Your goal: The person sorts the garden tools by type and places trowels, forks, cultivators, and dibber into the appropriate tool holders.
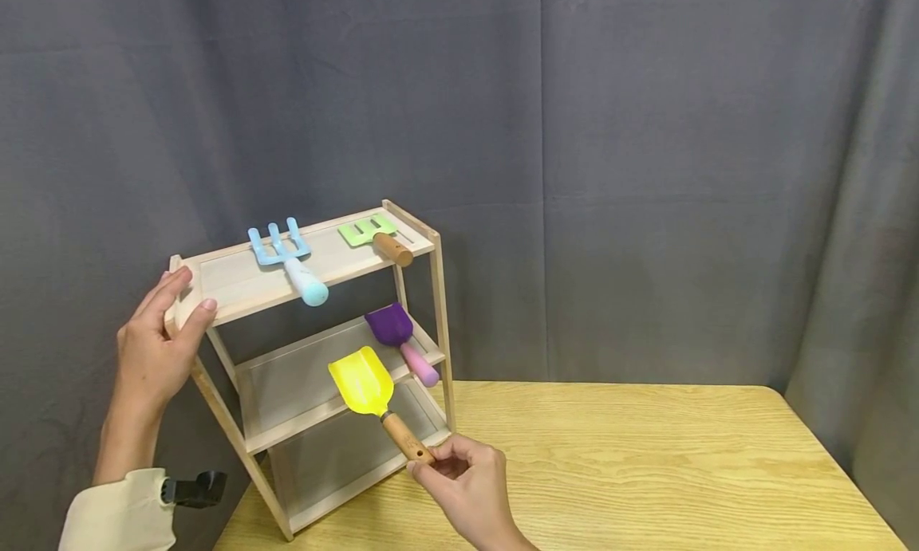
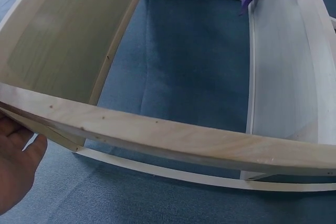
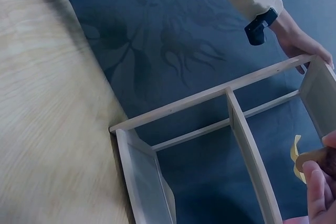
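My left hand (image 1: pixel 152 352) grips the top left corner of a light wooden three-tier shelf (image 1: pixel 247 439), thumb over the top board's front. My right hand (image 1: pixel 470 487) pinches the wooden handle end of a yellow toy shovel (image 1: pixel 362 382), held in front of the middle and lower tiers with its scoop pointing up and left. On the top tier lie a blue hand fork (image 1: pixel 283 256) with a pale handle and a green slotted tool (image 1: pixel 368 230) with a wooden handle. A purple shovel (image 1: pixel 391 325) with a pink handle rests on the right of the middle tier.
The shelf stands at the left end of a wooden table (image 1: pixel 646 463), slightly angled. Grey curtains (image 1: pixel 660 176) hang behind and on the right. A black wrist camera (image 1: pixel 195 489) sits by the left sleeve.
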### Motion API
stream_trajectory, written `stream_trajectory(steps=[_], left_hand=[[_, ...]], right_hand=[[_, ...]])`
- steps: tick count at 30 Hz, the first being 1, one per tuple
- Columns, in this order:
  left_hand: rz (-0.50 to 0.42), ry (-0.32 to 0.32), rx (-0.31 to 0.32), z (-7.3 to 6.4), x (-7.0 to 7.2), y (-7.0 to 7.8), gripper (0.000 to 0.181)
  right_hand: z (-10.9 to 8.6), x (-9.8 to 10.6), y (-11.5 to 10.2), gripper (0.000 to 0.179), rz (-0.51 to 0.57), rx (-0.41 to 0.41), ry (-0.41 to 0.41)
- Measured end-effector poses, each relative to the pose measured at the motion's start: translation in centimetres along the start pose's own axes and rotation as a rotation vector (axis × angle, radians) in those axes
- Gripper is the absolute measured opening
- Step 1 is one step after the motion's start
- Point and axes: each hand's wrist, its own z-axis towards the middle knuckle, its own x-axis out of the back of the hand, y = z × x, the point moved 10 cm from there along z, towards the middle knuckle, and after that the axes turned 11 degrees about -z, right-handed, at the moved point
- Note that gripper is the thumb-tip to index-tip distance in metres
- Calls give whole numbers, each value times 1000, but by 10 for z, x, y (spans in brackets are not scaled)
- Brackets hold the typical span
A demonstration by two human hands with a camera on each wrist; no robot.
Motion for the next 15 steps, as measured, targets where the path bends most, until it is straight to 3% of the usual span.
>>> stream_trajectory(steps=[15], left_hand=[[-18,15,-8,1,2,-1,46]], right_hand=[[22,-16,-30,10,-18,156,35]])
